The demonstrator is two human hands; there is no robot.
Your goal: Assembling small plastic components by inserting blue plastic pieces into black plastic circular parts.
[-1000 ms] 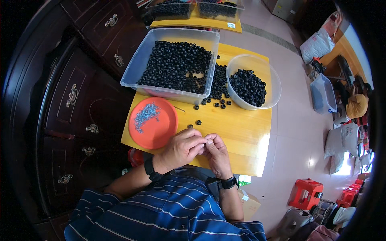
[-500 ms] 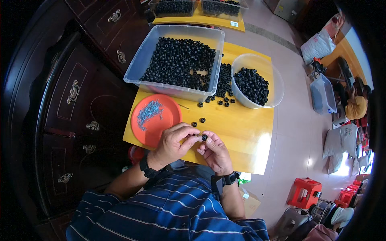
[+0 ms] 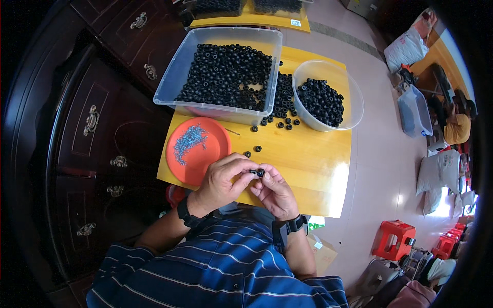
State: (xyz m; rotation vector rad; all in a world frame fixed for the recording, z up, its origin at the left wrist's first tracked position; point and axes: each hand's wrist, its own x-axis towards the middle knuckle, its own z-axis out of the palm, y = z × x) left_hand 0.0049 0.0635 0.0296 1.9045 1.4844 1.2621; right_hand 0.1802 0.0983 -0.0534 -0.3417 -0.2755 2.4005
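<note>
The left hand (image 3: 220,180) and the right hand (image 3: 275,191) meet over the near edge of the yellow wooden bench (image 3: 308,159). Between them sits one small black ring-shaped bead (image 3: 258,172) — the fingertips of both hands pinch it, so both hands are curled nearly shut around it. The bead lies just above the right hand's knuckles and at the right tip of the left hand's fingers. It is about as near to one hand as to the other. It looks round, dark and short, and it is too small to tell which way its hole points.

Just left of the hands, near the bench's left edge, lies a flat round orange plastic lid (image 3: 201,150) with a heap of thin blue-grey bits on it. At the far edge stands a big clear plastic box (image 3: 169,84) full of black beads. A clear round plastic bowl (image 3: 354,102) with more black beads sits at the far right corner. Some loose black beads (image 3: 280,115) lie on the bench between box and bowl — a few more lie nearer the hands.
</note>
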